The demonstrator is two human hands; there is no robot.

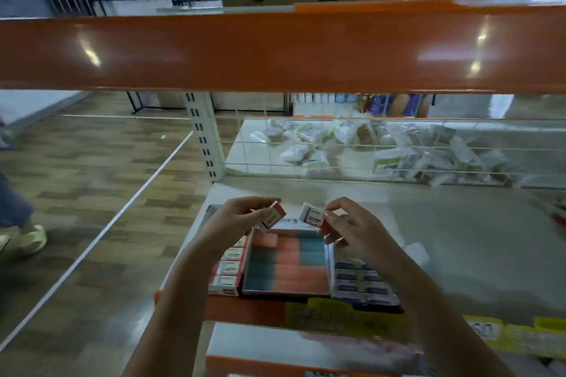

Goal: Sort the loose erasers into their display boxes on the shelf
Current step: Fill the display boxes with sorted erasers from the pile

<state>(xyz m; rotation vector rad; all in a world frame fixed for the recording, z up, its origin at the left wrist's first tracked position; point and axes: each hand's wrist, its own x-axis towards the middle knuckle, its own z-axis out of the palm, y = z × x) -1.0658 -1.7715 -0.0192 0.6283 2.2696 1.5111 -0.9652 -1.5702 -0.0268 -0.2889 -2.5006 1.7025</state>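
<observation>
My left hand (235,217) pinches a white eraser with a red sleeve marked 2B (273,218). A second eraser of the same kind (315,216) is pinched in my right hand (352,228). Both hover above three display boxes at the shelf's front left. The left box (228,269) holds red-sleeved erasers. In the middle box (286,265) lie pink and blue erasers. The right box (363,283) carries blue-sleeved erasers.
An orange shelf beam (275,49) crosses just above. A wire divider (382,150) at the back fences off a pile of bagged packets (398,153). The grey shelf surface (474,239) stretches right. A person's foot (30,239) stands on the wooden floor at left.
</observation>
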